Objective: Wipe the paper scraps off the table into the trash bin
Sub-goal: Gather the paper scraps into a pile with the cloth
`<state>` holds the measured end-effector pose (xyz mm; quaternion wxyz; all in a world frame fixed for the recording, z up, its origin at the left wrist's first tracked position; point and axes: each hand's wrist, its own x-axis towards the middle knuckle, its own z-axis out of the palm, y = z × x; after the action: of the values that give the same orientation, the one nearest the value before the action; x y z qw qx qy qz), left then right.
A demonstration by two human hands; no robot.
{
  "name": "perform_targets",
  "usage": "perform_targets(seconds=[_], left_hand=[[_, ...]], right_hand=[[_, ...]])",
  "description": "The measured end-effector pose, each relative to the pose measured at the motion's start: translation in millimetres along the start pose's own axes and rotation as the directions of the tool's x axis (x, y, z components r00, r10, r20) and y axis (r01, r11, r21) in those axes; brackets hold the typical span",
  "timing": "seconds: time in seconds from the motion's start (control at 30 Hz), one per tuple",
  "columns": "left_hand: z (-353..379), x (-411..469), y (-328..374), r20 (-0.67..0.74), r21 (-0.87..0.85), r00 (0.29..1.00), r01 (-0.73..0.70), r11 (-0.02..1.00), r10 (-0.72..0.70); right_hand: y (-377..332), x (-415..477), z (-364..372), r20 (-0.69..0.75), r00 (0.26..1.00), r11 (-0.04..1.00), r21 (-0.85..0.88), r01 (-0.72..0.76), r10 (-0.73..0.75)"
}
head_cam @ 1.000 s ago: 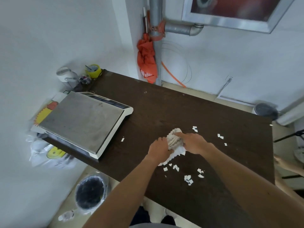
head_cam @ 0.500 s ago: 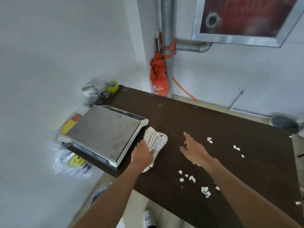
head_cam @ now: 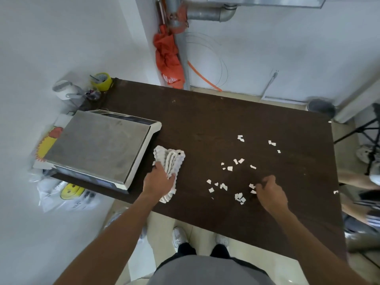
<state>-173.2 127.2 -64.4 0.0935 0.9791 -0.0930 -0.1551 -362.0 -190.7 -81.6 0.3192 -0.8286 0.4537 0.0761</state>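
The left hand [head_cam: 158,183] has its grip closed on a white ribbed cloth [head_cam: 171,159], fingers curled over its middle and pressing it down onto the dark brown surface [head_cam: 205,120]. The cloth spreads past the fingertips toward the far side, and its other end sticks out under the palm near the front edge. It lies just beside the right edge of a flat digital weighing scale [head_cam: 98,145], which sits on the left end of the surface.

The right hand [head_cam: 270,193] is well apart from the left, lowered to the surface with its fingers curled. Its fingertips meet two white paper scraps [head_cam: 252,188]; whether this grip pinches one or only touches them cannot be told.

The other scraps lie loose to the right of the cloth, between the two hands and beyond the right one. One cluster is just left of the right-hand fingers, a thinner line lies further in, and a few lie toward the far right side. Two single bits sit at the right edge.

At the far left corner stands a yellow tape roll [head_cam: 101,81]. An orange bag [head_cam: 167,58] hangs from a grey pipe [head_cam: 205,14] on the wall behind. A plastic bag with a smiley face [head_cam: 71,191] lies on the floor below the scale.
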Motion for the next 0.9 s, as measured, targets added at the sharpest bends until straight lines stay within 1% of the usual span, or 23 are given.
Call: perform_targets(seconds=[0.07,0.2,0.3,0.4,0.5,0.57,0.63,0.7,0.8,0.87,0.9], left_hand=[[7,-4,15,0.021,-0.030,0.999,-0.043,0.999,0.043],[24,-16,53,0.044,-0.066,0.989,-0.141,0.988,0.144],[37,-26,86,0.087,-0.098,0.967,-0.230,0.968,0.239],[46,-37,116,0.147,-0.127,0.940,-0.292,0.948,0.309],[50,-46,133,0.159,-0.186,0.928,-0.307,0.933,0.337],[47,-48,133,0.141,-0.244,0.932,-0.293,0.924,0.333],[41,-46,126,0.106,-0.287,0.944,-0.272,0.919,0.313],[31,-43,112,0.061,-0.314,0.963,-0.231,0.921,0.262],[18,-36,82,0.021,-0.330,0.984,-0.161,0.930,0.178],[13,-34,58,0.000,-0.300,0.993,-0.109,0.948,0.114],[10,-34,45,-0.005,-0.284,0.998,-0.060,0.957,0.061]], right_hand=[[6,-7,4,-0.059,0.997,0.998,0.028,-0.056,0.057],[13,-16,10,-0.081,0.987,0.990,0.038,-0.134,0.137],[15,-22,15,-0.084,0.987,0.990,0.050,-0.132,0.136],[7,-26,20,-0.064,0.994,0.995,0.042,-0.089,0.092],[-9,-31,26,-0.048,0.999,0.999,0.052,-0.011,0.013],[-26,-34,29,-0.068,0.996,0.996,0.066,0.057,-0.052],[-47,-39,32,-0.078,0.987,0.987,0.072,0.146,-0.140],[-71,-46,37,-0.053,0.969,0.966,0.082,0.245,-0.241],[-111,-63,53,0.072,0.917,0.917,0.109,0.384,-0.392],[-137,-75,70,0.211,0.849,0.875,0.110,0.472,-0.484],[-150,-81,79,0.282,0.816,0.861,0.102,0.498,-0.505]])
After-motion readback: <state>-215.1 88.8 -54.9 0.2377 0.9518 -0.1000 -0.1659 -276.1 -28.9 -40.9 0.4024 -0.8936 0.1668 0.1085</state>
